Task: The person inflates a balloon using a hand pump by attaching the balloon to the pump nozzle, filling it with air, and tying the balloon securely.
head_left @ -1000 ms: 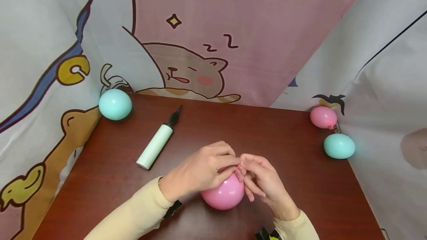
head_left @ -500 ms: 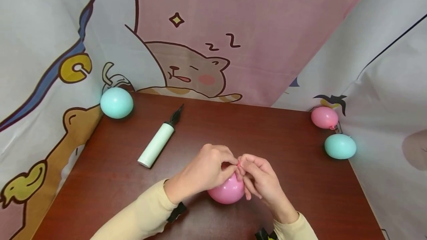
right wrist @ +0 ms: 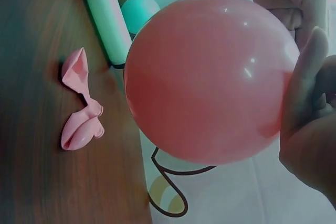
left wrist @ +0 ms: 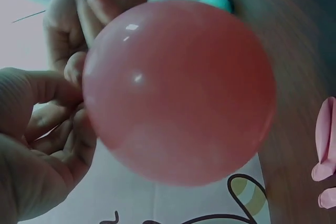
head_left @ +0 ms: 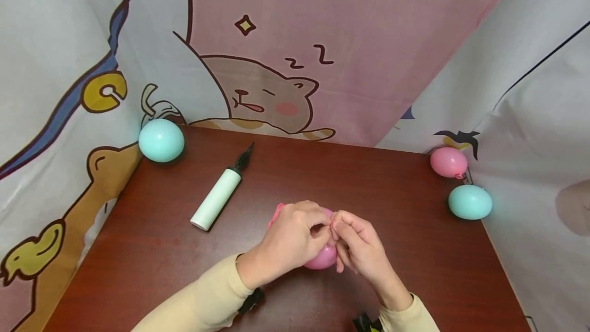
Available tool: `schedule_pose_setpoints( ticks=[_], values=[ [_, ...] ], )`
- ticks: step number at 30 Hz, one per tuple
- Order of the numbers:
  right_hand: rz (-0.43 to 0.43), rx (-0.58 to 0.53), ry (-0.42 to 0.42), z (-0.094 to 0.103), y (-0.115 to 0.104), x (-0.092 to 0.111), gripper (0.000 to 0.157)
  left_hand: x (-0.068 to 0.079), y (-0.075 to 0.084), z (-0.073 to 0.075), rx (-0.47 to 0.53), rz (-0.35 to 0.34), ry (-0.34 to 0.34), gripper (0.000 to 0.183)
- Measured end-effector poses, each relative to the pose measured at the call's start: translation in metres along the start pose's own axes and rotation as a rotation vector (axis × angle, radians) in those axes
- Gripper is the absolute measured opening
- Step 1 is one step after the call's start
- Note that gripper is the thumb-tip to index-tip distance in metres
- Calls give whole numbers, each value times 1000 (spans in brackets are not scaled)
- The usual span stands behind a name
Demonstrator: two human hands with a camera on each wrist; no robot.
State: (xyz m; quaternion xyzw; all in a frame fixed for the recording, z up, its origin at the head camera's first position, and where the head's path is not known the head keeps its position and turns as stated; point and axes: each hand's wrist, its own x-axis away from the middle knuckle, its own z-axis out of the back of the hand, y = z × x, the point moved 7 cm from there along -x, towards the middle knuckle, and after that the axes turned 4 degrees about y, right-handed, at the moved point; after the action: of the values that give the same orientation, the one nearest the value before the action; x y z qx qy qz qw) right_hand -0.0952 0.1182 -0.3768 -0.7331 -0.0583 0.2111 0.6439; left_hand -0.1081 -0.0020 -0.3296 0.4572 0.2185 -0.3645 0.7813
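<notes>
An inflated pink balloon (head_left: 324, 256) hangs beneath both hands in the head view, and its round body fills much of both wrist views. My left hand (head_left: 295, 232) pinches at its neck with thumb and index finger. Right beside it, my right hand (head_left: 361, 245) pinches at the same neck, fingertips meeting the left ones. The fingers hide the neck itself. Several limp pink balloons (right wrist: 81, 106) lie on the table below; in the head view a strip of pink rubber (head_left: 275, 214) shows behind the left hand.
A white hand pump (head_left: 216, 199) with a black nozzle lies left of the hands. One turquoise balloon (head_left: 161, 140) sits at the back left corner. At the right edge rest a small pink balloon (head_left: 448, 162) and another turquoise balloon (head_left: 470, 202). Printed cloth (head_left: 359, 55) surrounds the brown table (head_left: 392, 183).
The left hand and forearm have shifted slightly right, and the held balloon has moved up and right, more covered by the hands. Pink rubber now shows behind the left hand.
</notes>
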Motion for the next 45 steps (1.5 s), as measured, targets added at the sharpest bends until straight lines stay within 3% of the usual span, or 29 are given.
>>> schedule_pose_setpoints(
  ticks=[3, 8, 14, 20, 28, 30, 38, 40, 45],
  values=[
    [0, -33, -6, 2, 0, 0, 30, 0, 4, -2, 17, -32, 23, 19],
    [2, -61, -31, 2, -1, 1, 31, -3, 4, -2, 43, -31, -27, 19],
    [-6, -84, -53, 2, 0, 2, 29, -2, 4, -4, 26, -78, 8, 18],
    [-31, -141, -46, 7, -1, 4, 29, -7, -1, -2, 74, -81, -85, 11],
    [-96, -130, -43, 7, -1, 3, 27, -7, -3, 0, 91, -112, -140, 13],
    [-103, -104, -49, 7, -2, 2, 27, -7, -6, -1, 122, -95, -151, 9],
    [-93, -109, -149, 0, -6, 3, 29, -5, -26, -8, 406, 110, -257, 8],
    [-82, -117, -145, -1, -8, 3, 29, -4, -28, -8, 440, 145, -227, 10],
    [-19, -136, -107, 0, -15, 2, 28, -4, -28, -7, 383, 162, -73, 10]
  ],
)
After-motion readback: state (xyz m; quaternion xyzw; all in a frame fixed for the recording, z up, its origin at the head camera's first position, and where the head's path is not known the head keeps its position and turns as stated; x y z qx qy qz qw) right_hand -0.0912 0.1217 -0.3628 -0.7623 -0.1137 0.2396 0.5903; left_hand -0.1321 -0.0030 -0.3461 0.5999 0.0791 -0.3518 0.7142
